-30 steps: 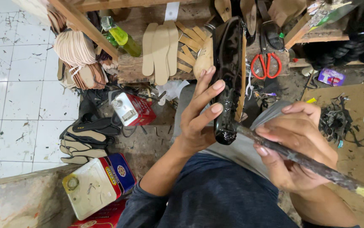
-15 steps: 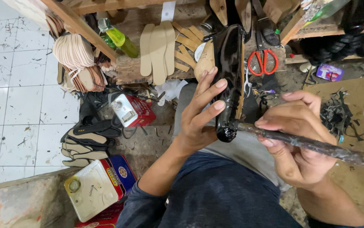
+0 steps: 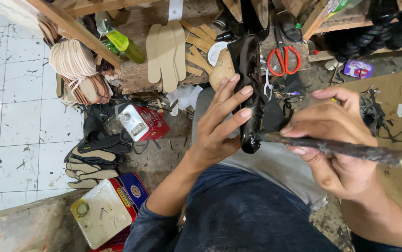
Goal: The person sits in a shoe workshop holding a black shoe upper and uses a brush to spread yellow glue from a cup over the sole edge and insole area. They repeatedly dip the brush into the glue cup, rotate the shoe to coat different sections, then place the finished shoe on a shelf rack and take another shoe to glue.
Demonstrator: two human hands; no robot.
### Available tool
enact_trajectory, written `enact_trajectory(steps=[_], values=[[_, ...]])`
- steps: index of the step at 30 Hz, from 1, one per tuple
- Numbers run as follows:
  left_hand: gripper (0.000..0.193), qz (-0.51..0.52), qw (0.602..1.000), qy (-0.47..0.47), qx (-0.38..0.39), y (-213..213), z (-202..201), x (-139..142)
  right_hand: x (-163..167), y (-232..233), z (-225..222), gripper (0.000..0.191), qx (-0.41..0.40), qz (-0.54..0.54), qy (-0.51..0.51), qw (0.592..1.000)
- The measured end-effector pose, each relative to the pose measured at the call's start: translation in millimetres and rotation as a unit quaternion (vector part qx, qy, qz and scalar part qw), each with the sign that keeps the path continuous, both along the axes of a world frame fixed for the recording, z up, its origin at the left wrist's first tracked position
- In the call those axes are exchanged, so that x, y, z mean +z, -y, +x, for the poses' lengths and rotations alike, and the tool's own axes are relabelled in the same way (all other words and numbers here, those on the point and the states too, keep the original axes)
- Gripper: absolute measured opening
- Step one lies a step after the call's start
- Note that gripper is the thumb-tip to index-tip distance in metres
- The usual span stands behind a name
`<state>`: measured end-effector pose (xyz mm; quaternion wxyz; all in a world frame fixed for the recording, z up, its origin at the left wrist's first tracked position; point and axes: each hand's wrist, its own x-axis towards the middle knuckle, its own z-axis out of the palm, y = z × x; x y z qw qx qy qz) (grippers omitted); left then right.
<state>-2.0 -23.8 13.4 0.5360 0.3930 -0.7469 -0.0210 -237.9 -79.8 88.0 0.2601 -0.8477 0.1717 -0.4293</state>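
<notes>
The glossy black leather shoe [image 3: 250, 88] is standing on end over the person's lap, heel end down near the grey-trousered knee, toe pointing toward the cluttered wooden shelf [image 3: 135, 77]. The left hand [image 3: 219, 123] is bracing it from the side, fingers spread along the upper and thumb apparently tucked behind, though that part is hidden. The right hand [image 3: 331, 140] is closing its grip around a long dark-coated stick-like brush [image 3: 345, 149], whose tip is touching the shoe's lower end. Doing this well likely means keeping the shoe steady and the tip strokes light and even. Farther out, tan insole cut-outs [image 3: 166, 51], red-handled scissors [image 3: 284, 58] and a small red-and-white can [image 3: 142, 122] are lying around.
</notes>
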Motion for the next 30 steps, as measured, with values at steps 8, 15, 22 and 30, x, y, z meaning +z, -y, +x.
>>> enact_trajectory(steps=[8,15,22,30], values=[[0.082,0.029,1.000,-0.010,0.004,-5.2,1.2,2.3,7.3,0.3,2.1,0.011,-0.007,-0.050,-0.019,0.999],[0.084,0.039,0.999,-0.034,0.015,-6.0,-1.2,-0.1,0.0,-5.5,12.8,0.014,-0.051,-0.098,-0.007,0.994],[0.084,0.059,0.996,-0.060,0.010,-7.9,-2.0,-1.7,-9.2,-5.2,14.8,0.016,-0.044,-0.034,0.011,0.998],[0.085,0.074,0.990,-0.120,-0.011,-6.0,-9.6,1.1,-9.9,-0.2,18.5,0.013,-0.042,-0.064,0.016,0.997]])
